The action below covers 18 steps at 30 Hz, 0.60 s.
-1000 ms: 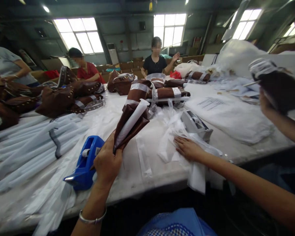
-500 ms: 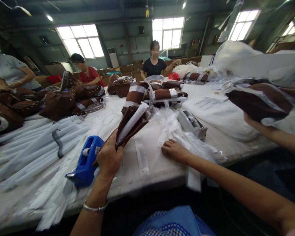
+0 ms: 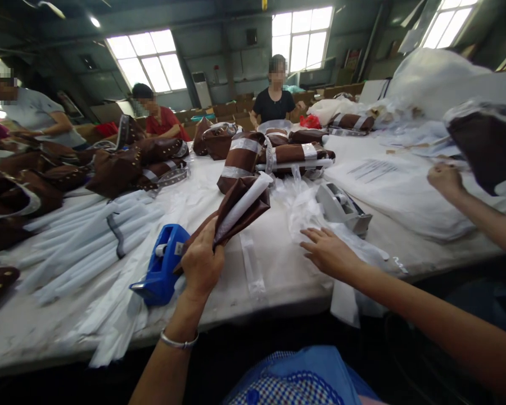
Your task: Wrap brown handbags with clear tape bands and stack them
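Note:
My left hand (image 3: 201, 264) is closed around a folded brown leather strap (image 3: 241, 207) with a white paper roll inside it, held tilted up above the table. My right hand (image 3: 329, 251) lies open, fingers spread, on a heap of clear plastic bags (image 3: 306, 211) on the white table (image 3: 278, 270). A blue tape dispenser (image 3: 162, 264) stands just left of my left hand. A grey tape dispenser (image 3: 341, 207) sits just beyond my right hand.
Brown bags wrapped with white bands (image 3: 274, 154) are piled mid-table, more brown bags (image 3: 118, 166) at the left. Long white paper rolls (image 3: 80, 236) lie at the left. A co-worker's hand (image 3: 444, 179) at the right holds a bagged brown item (image 3: 489, 143). Other people work across the table.
My right hand has lifted slightly and spread its fingers over the plastic bags. The co-worker at the right has raised the bagged brown item. My left hand keeps holding the strap.

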Tool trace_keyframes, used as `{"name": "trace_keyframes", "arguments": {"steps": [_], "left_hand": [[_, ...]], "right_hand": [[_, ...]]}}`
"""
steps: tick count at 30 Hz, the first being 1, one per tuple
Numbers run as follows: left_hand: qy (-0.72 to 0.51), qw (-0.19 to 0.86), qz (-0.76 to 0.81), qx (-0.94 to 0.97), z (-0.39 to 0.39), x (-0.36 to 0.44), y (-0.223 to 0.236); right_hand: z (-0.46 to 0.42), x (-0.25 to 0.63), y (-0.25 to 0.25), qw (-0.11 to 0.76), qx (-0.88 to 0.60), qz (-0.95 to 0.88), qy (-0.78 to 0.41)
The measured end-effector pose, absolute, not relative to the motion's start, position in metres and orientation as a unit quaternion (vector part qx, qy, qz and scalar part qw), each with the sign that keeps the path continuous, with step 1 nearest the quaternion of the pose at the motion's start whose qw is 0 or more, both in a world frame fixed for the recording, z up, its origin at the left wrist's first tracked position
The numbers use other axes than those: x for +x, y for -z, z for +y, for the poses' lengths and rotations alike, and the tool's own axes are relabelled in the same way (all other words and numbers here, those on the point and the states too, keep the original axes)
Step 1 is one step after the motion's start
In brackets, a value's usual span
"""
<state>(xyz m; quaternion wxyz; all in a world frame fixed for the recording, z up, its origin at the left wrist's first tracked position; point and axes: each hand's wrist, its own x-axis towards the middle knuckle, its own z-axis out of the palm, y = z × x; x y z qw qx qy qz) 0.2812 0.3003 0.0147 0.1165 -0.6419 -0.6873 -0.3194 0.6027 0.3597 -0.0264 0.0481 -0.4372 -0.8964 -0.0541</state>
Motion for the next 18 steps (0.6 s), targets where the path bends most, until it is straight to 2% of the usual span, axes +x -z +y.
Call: {"name": "trace_keyframes", "arguments": {"steps": [3,10,12,15,18], "left_hand": [[0.328,0.135,-0.650,-0.672,0.296,0.284,-0.006],[0.256,0.203,-0.571,-0.754,0.276,0.288,0.035],[0.237,0.230,-0.553,-0.765,0.272,0.289,0.050],[0.247,0.271,-0.526,-0.767,0.265,0.292,0.068],[0.266,0.295,-0.514,-0.760,0.258,0.295,0.079]], "right_hand": [[0.345,0.575,0.031,0.127,-0.382,-0.914,-0.049],[0.320,0.558,0.008,0.199,-0.316,-0.882,-0.286],[0.316,0.560,-0.003,0.259,-0.287,-0.877,-0.285],[0.326,0.556,-0.009,0.350,-0.258,-0.878,-0.202],[0.362,0.538,-0.004,0.394,-0.245,-0.877,-0.124]]}}
